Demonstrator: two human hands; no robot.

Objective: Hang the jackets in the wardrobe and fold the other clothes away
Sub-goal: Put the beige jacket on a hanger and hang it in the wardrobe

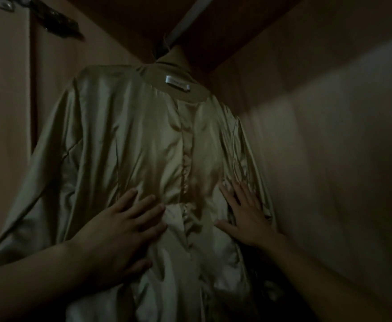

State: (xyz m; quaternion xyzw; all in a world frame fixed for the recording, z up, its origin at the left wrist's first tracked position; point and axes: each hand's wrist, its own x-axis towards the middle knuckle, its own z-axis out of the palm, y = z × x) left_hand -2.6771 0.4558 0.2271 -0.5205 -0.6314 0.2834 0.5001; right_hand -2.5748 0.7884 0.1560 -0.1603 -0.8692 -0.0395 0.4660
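1. Inside the wardrobe, a jacket hangs from the rail, which runs overhead along the top panel.
2. Jacket condition: pale, shiny lining faces the camera, creased, with a seam running down its middle. The collar sits just below the rail; how it is hooked on cannot be made out in the dim light.
3. A white label is sewn just under the collar, on a band of darker cloth.
4. Left hand: laid flat on the jacket's lining, left of the seam, low on the garment. Fingers are straight and slightly spread, thumb out below; it grips nothing.
5. Right hand: laid flat on the lining, right of the seam, near the jacket's right edge. Fingers are straight and spread, thumb pointing toward the seam; it grips nothing.
6. Both forearms enter from below the jacket, one on each side.
7. The wardrobe's side wall stands just right of the jacket; the garment's right edge lies close to it, contact uncertain.
8. A dark fitting, blurred, sits above and left of the jacket; its nature cannot be told.
9. Lighting is poor throughout.
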